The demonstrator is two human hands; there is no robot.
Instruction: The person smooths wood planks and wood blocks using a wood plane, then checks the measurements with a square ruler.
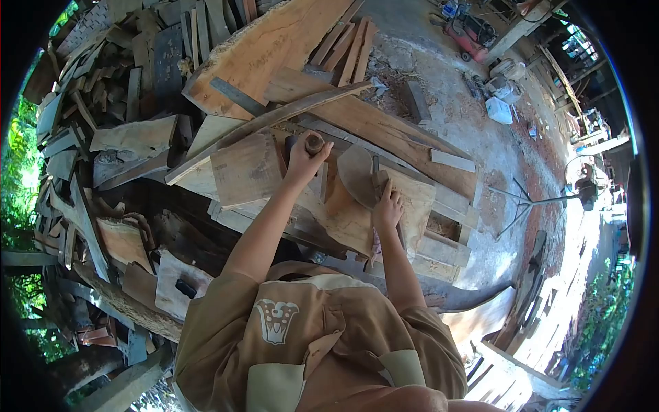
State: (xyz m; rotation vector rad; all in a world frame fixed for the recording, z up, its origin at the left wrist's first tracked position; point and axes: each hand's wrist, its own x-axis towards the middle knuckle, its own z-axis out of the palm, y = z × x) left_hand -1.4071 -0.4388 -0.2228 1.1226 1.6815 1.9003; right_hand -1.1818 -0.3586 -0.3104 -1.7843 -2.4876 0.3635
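My left hand (307,163) is closed around a short wooden handle (314,143), its round end facing up at me. A dark object (290,145) shows just left of that hand. My right hand (388,207) is closed on a narrow dark tool (376,173), whose exact kind I cannot make out. This tool lies against a curved wooden piece (355,170) with a pale, rounded face. Below the piece is a light wooden board (350,230) on the plank bench (445,253). My palms and the gripped parts are hidden.
A long curved strip of wood (274,123) crosses behind my hands. Large slabs (254,58) lean at the back, and stacked offcuts (130,89) fill the left. On the concrete floor to the right stands a fan (585,192) near a metal stand (525,201).
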